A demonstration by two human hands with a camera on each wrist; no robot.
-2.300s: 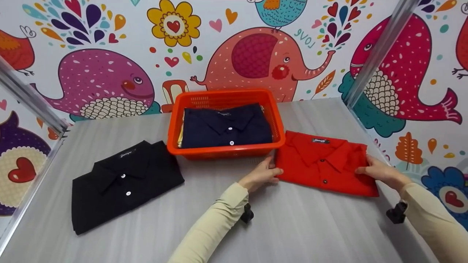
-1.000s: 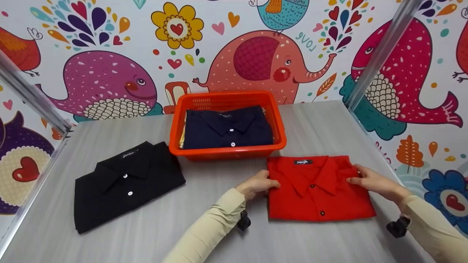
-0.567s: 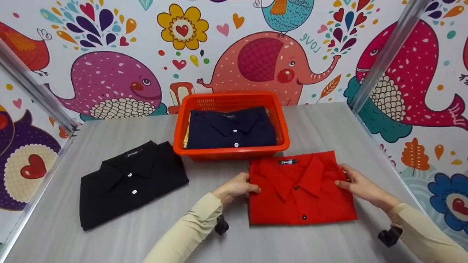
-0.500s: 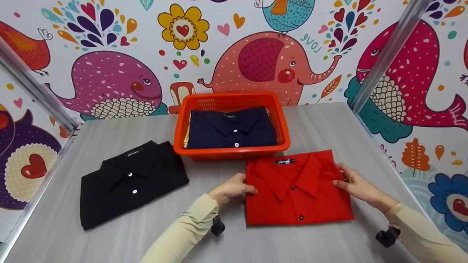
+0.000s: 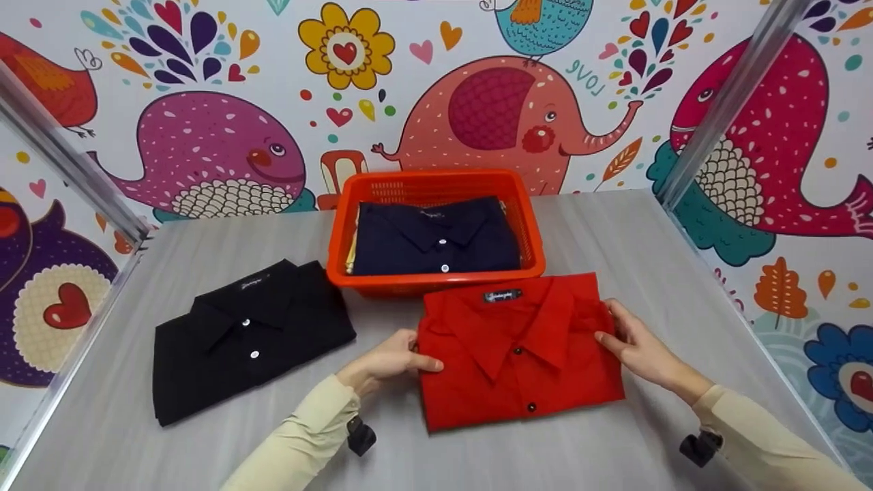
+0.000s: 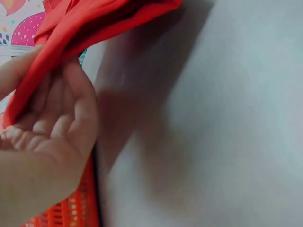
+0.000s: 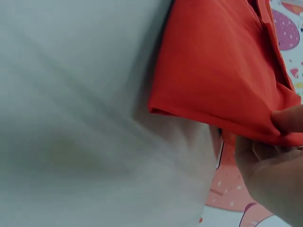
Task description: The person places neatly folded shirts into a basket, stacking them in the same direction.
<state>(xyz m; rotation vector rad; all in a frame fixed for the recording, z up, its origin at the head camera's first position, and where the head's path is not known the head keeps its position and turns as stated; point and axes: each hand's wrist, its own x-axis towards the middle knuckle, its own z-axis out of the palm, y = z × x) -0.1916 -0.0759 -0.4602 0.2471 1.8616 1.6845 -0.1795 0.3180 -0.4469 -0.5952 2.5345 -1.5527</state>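
Held between both hands is a folded red shirt, collar toward the basket, with dark buttons and a black neck label. My left hand pinches its left edge, thumb on top and fingers beneath; the left wrist view shows those fingers under the red cloth. At the opposite edge my right hand grips in the same way, its thumb pressing the fabric in the right wrist view. Both wrist views show shadow under the shirt, which is raised off the table. It overlaps the basket's front right side in the head view.
An orange basket stands at the back middle, holding a folded navy shirt with something yellow under it. On the left of the grey table lies a folded black shirt. A patterned wall and metal posts border the table.
Both hands have carried the red shirt from right of the basket, first toward the person and then leftward to in front of it. The shirt now tilts slightly. Basket and black shirt stayed put.
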